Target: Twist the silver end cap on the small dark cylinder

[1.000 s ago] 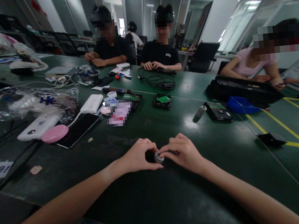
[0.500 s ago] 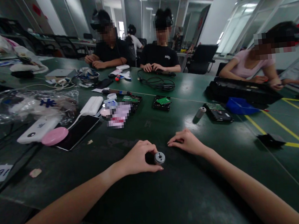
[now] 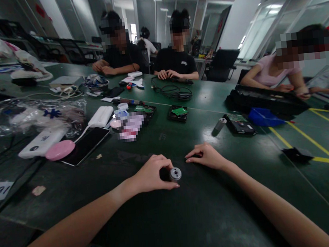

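Observation:
My left hand is closed round a small electric motor, a silver metal cylinder standing upright with a centre hole and smaller holes in its top face. Thumb and index finger grip its sides just over the green table. To the right, apart from the motor, my right hand is pinched low at the tabletop; whatever its fingertips hold, if anything, is too small and dark to make out. Farther right, a second metal cylinder stands beside a hard drive.
Another hard drive with a green patch lies ahead. On the left are a black phone, a pink disc, a white power bank and a plastic bag. Co-workers sit across the table, near a black cable and blue piece.

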Demonstrator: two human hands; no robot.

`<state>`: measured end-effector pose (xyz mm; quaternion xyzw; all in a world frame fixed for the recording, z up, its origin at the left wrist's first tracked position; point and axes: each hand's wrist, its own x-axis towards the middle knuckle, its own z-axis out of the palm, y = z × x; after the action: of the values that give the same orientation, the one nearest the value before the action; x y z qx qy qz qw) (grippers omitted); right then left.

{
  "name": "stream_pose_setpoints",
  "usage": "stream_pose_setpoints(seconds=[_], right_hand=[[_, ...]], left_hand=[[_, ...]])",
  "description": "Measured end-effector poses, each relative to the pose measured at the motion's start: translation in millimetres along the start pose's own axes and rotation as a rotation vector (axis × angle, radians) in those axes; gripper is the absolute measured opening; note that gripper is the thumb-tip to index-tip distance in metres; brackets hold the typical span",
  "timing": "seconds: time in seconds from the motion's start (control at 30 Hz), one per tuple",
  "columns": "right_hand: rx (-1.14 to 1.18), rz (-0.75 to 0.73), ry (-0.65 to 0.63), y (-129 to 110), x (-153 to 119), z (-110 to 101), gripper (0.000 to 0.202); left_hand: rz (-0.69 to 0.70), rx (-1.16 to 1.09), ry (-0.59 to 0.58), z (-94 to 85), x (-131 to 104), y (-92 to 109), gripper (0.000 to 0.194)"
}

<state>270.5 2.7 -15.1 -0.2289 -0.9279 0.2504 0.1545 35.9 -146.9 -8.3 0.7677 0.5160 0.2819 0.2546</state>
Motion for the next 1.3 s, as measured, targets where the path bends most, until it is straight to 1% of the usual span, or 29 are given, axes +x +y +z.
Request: stream_pose_setpoints(seconds=[0.13,0.2,0.27,0.4,0.5,0.6,0.83,0.97,1.13,1.2,1.3], right_hand=[[0.002,0.0,0.002,-8,1,0,0.024],[0.008,-0.002,0.013,-18,1,-1,0.022],[0.017,-0.024,0.031,-34,1,-2,0.02],[-0.027,-0.18,0.048,-67,-2,-4,0.016],[-0.085,-0.262,0.079,-79,-3,-5,0.016],[-0.103,-0.295,0.116,-81,-4,-3,0.019],[-0.126,-0.341,0.133,-82,-7,2,0.024],[-0.103,-0.352,0.126,-83,-7,0,0.025],[-0.068,-0.38,0.085,-84,-8,-1,0.018],[-0.048,-0.364,0.071,-86,-9,0,0.018],[-0.018,-0.288,0.109,-88,-10,2,0.025]], left_hand=[[-0.009,0.003,-0.002,-0.4,0,1,0.038],[-0.012,0.001,0.001,-0.6,0,1,0.038],[-0.011,-0.001,0.0,-0.6,0,1,0.039],[0.0,0.005,-0.007,-0.1,0,1,0.037],[0.01,0.014,0.001,0.5,1,0,0.038],[0.021,0.007,0.004,1.1,1,-1,0.038],[0.025,0.012,0.014,0.4,0,1,0.038],[0.018,0.02,0.002,-0.5,0,2,0.037],[0.027,0.005,-0.005,-0.1,0,1,0.034],[0.027,0.004,0.002,0.5,0,0,0.035],[0.014,0.01,0.023,1.4,1,-1,0.04]])
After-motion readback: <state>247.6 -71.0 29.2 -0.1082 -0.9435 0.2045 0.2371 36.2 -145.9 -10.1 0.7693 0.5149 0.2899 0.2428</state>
